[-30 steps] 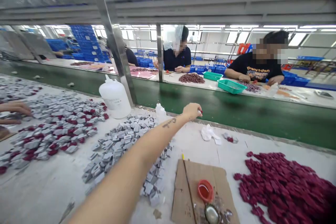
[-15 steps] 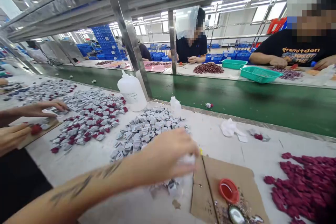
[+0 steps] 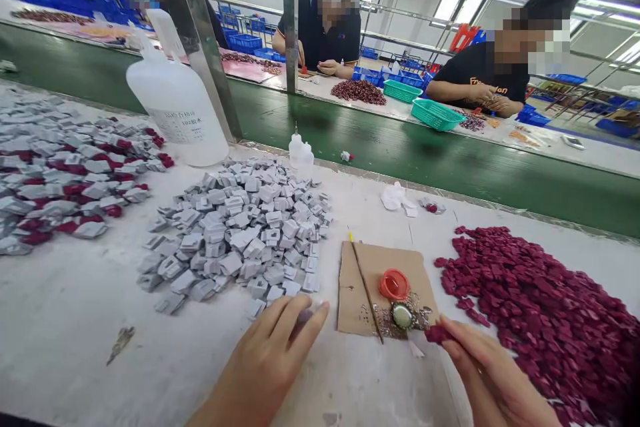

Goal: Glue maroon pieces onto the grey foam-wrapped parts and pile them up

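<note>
My left hand [image 3: 273, 353] is at the near edge of a heap of small grey plastic-looking pieces [image 3: 250, 220], its fingers closed around one grey piece [image 3: 304, 315] that they mostly cover. Between thumb and fingertips, my right hand [image 3: 483, 363] pinches a small dark red piece [image 3: 437, 334], just left of a large heap of dark red pieces [image 3: 540, 307]. Between my hands lies a square of brown cardboard [image 3: 350, 273]. On it are a red cap [image 3: 394, 285] with liquid in it, a metal bottle cap [image 3: 402, 315] and a thin brush [image 3: 367, 287] with a yellow end.
A large white bottle [image 3: 183, 110] stands behind the grey heap, with small dropper bottles [image 3: 301, 152] to its right. Joined grey-and-red pieces [image 3: 75, 180] spread at left. Beyond runs a green conveyor belt [image 3: 425, 173]; co-workers [image 3: 323, 33] sit across it. Crumpled white tissue [image 3: 397, 199] lies near the belt.
My view has swung right, and the neighbour's hands have left it. The left hand, blurred over the grey heap before, is now lower and closer to me. My right hand has come into view with a red piece.
</note>
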Tool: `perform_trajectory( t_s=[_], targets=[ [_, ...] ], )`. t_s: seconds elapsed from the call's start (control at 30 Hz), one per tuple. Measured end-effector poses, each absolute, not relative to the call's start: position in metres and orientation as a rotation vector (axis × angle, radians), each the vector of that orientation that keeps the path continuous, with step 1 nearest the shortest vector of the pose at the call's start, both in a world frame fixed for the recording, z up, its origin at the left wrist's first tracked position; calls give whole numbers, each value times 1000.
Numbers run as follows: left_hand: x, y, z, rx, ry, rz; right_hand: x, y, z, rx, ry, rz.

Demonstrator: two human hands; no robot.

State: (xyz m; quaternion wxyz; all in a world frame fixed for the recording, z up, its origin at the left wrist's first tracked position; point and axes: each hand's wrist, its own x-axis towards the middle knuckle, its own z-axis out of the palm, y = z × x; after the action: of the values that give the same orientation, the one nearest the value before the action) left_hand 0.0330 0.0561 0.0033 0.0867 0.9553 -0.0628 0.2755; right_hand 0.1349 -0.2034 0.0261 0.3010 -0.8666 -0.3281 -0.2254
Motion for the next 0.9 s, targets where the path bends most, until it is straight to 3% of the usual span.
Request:
perform_trajectory(
  t_s=[0.3,0.63,0.9],
  targets=[
    [24,58,17,2711,-316,790,142,-188,25,-2404,-1143,-700],
    [1,36,-4,2199,-298,268,149,-182,24,-2368,-1336,-618],
    [2,28,5,2165,-102,299,148,-182,23,-2376,-1292,-620]
  ],
)
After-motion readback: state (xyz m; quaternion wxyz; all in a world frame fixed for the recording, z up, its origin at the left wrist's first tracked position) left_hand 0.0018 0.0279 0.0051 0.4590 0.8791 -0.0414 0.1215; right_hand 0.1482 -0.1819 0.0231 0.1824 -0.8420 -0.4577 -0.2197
